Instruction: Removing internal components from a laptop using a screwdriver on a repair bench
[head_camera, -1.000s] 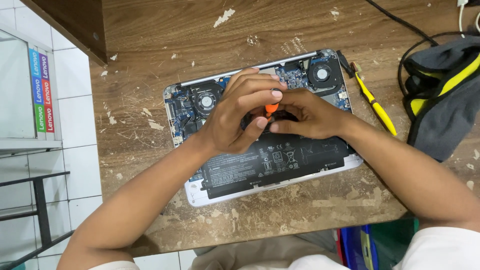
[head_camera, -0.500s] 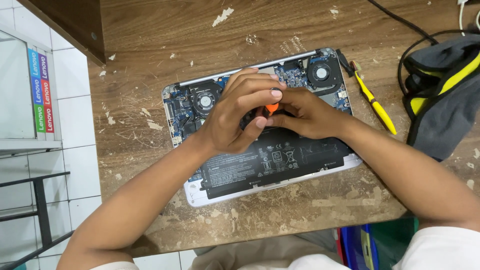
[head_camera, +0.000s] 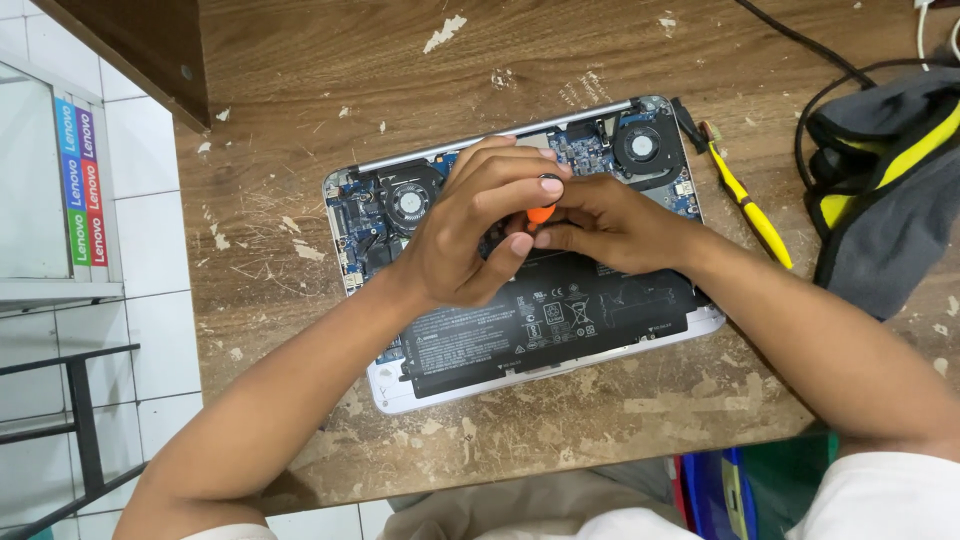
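Over the opened laptop, both hands are meeting around a small orange tool.

Screwdriver: a small orange-handled screwdriver (head_camera: 541, 213) is standing between the two hands, over the middle of the laptop; only a bit of orange handle and its dark end cap are showing, and the tip is hidden.

Left hand: the left hand (head_camera: 478, 232) is curling over the tool from above, fingertips grasping the handle near its cap.

Right hand: the right hand (head_camera: 612, 226) is reaching in from the right, fingers pinching the handle lower down, touching the left hand's fingers.

Laptop: an open-bottomed silver laptop (head_camera: 520, 260) is lying at a slight tilt on the counter, showing a wide black battery (head_camera: 560, 320) nearest the person, a blue circuit board, and two round fans, one left (head_camera: 407, 200) and one right (head_camera: 638, 146).

Counter: a worn, scratched wooden counter (head_camera: 300, 90) is carrying everything.

Nearby: a yellow-handled tool (head_camera: 752, 212) is lying just right of the laptop; farther right a grey and yellow cloth bag (head_camera: 880, 190) is sitting with black cables (head_camera: 800, 42) beside it.

Left edge: white floor tiles and a pale cabinet with a coloured strip (head_camera: 82, 180) are showing.
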